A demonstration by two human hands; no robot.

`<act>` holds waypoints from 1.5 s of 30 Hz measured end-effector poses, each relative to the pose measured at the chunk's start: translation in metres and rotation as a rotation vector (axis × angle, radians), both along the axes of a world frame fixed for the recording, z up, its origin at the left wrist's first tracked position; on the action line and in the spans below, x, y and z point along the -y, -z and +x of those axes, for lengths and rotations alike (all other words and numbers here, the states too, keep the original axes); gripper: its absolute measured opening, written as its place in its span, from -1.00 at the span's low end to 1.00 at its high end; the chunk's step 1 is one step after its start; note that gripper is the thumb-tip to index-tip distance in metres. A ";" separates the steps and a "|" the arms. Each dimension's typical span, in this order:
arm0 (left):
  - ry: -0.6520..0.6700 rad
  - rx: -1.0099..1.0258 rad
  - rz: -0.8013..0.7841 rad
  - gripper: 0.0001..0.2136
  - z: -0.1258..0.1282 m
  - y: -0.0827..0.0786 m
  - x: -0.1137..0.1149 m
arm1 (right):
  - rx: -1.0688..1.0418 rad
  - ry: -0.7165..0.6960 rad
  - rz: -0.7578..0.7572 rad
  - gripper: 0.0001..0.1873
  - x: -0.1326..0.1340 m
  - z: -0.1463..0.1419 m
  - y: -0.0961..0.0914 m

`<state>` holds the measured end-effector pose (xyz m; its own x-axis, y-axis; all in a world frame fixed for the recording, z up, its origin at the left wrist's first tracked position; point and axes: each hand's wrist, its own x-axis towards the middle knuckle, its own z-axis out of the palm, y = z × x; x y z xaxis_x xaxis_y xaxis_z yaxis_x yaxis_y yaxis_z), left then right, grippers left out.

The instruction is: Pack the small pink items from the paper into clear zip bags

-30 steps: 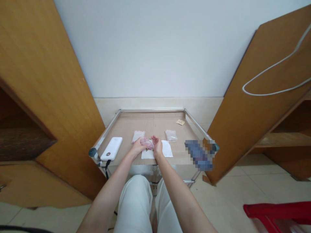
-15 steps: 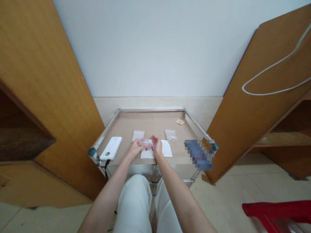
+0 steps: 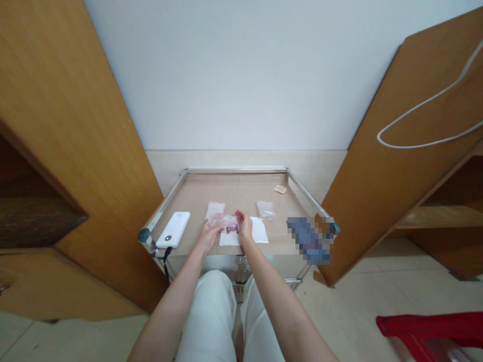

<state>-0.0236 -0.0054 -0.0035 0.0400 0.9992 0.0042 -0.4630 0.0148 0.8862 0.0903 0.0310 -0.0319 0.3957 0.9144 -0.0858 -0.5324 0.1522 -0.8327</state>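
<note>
The left hand [image 3: 209,234] is open, fingers on a clear bag [image 3: 216,220]; I cannot tell if it holds it. The right hand [image 3: 244,225] is open and curled a bit, just beside small pink and dark bits [image 3: 232,229] on white paper [image 3: 259,231]. Left of the left hand lies a white power bank [image 3: 172,230]. Far right, a blurred blue thing [image 3: 308,240] is hard to make out. No writing can be read.

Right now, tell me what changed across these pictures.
The left hand has moved left, away from the right hand, with the clear plastic bag at its fingers. Small reddish pieces now show on the white paper. The white power bank and the other clear bag stayed put.
</note>
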 end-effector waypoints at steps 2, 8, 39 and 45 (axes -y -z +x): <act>0.008 0.042 -0.012 -0.62 -0.001 -0.001 0.001 | 0.068 0.012 0.033 -0.81 0.001 -0.001 -0.001; 0.118 0.073 -0.069 -0.65 -0.005 -0.003 0.001 | 0.358 0.022 0.036 -0.78 0.013 -0.004 -0.010; 0.308 0.151 -0.103 -0.84 -0.015 0.003 0.002 | 0.535 -0.129 -0.035 -0.91 0.028 0.021 -0.045; 0.322 0.130 -0.113 -0.70 -0.014 -0.002 0.004 | 0.502 -0.101 0.010 -0.94 0.029 0.025 -0.051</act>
<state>-0.0373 -0.0097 -0.0017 0.3592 0.9299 -0.0798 -0.5272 0.2727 0.8048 0.1149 0.0025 0.0194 0.2952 0.9501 0.1013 -0.0800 0.1303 -0.9882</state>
